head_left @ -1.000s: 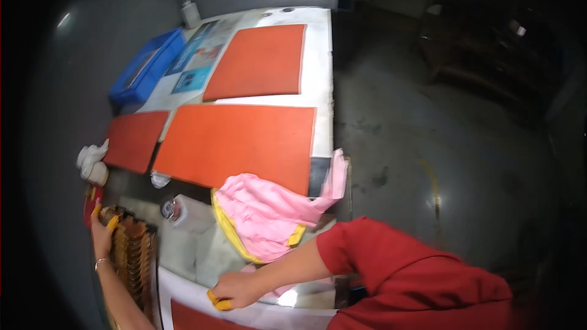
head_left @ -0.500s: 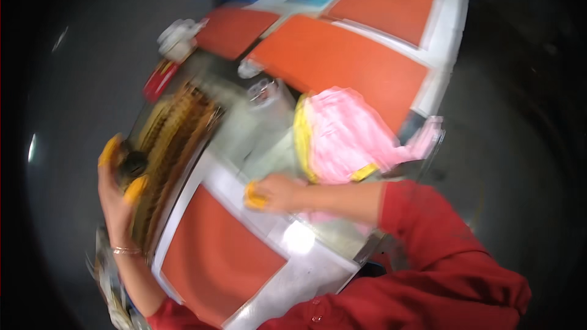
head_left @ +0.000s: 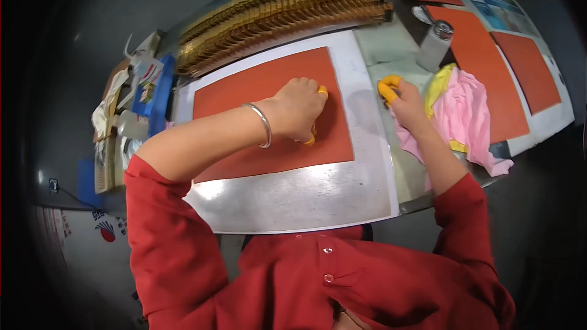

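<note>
My left hand (head_left: 299, 110), with yellow finger covers and a silver bangle at the wrist, is curved palm-down over an orange-red sheet (head_left: 244, 88). Its fingers and thumb bend around something hidden beneath the palm. The sheet lies on a larger pale board (head_left: 306, 198) in front of me. To the right of the board, my right hand (head_left: 408, 105) is held with yellow-covered fingers curled together in a pinch; whatever is in them is too small to make out. A pink cloth with yellow edging (head_left: 466, 107) lies just beside that hand.
Beyond the board stands a long rack of gold-brown ribbed pieces (head_left: 281, 18). A bottle with a metal top (head_left: 435, 46) is at the right, near more orange sheets (head_left: 480, 64). Blue trays (head_left: 160, 88) and white bottles (head_left: 131, 125) crowd the left edge.
My left hand has gone from beside the ribbed rack, where a dark round thing showed between its fingers, to above the orange-red sheet. My right hand is now beside the pink cloth. The view has turned.
</note>
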The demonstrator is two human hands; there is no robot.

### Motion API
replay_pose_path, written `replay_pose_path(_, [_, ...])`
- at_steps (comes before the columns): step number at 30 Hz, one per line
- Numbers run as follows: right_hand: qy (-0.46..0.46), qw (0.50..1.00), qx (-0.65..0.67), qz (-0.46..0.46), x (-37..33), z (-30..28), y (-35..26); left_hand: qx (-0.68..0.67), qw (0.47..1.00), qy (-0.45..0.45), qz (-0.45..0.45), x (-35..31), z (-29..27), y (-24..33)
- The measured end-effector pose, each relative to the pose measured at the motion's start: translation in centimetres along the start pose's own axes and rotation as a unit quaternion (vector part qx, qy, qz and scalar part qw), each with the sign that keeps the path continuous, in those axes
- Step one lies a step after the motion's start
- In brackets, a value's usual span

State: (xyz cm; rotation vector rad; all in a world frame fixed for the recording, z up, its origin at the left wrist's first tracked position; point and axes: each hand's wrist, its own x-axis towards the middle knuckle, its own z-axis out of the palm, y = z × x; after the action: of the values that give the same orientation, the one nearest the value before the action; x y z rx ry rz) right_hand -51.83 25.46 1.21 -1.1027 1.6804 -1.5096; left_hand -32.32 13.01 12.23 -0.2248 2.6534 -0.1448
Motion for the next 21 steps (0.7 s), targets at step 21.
replay_pose_path(21, [0.081,0.977,-0.136,-0.141,2.2,1.4,2.1,-0.067,0.996,-0.035,-0.037,-6.1,4.7,-6.1])
